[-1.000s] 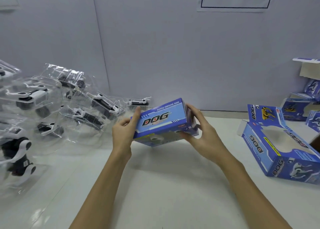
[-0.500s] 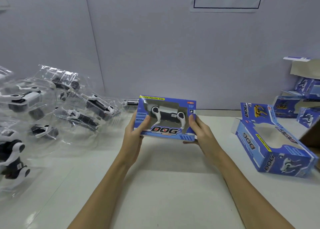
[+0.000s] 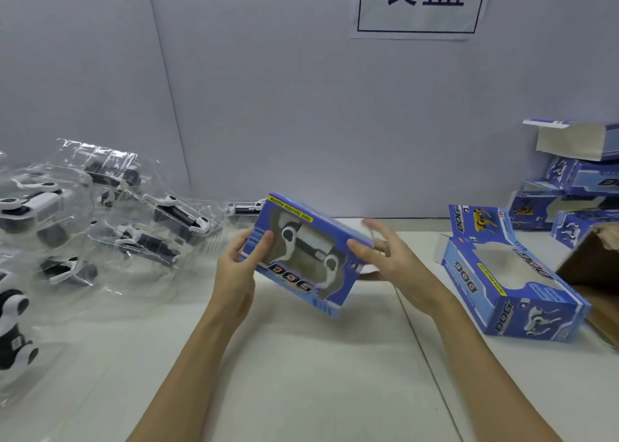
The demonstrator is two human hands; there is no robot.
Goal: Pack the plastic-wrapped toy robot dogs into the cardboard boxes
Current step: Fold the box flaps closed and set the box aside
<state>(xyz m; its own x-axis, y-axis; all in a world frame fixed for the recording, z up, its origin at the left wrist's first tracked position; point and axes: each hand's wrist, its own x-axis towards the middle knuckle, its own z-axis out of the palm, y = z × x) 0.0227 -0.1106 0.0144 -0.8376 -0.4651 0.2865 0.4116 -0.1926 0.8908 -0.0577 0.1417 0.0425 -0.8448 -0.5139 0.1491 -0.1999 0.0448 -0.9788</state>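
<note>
left grip (image 3: pixel 239 267) pinches blue box (image 3: pixel 301 254) — toy dog (image 3: pixel 306 245) inside — right grip (image 3: pixel 385 254) spread.

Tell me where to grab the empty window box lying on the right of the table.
Grip the empty window box across its two long side walls, coming from above. It lies flat with the window cutout up, so the thin top panel would flex, while the side walls are stiff and free on both sides.
</note>
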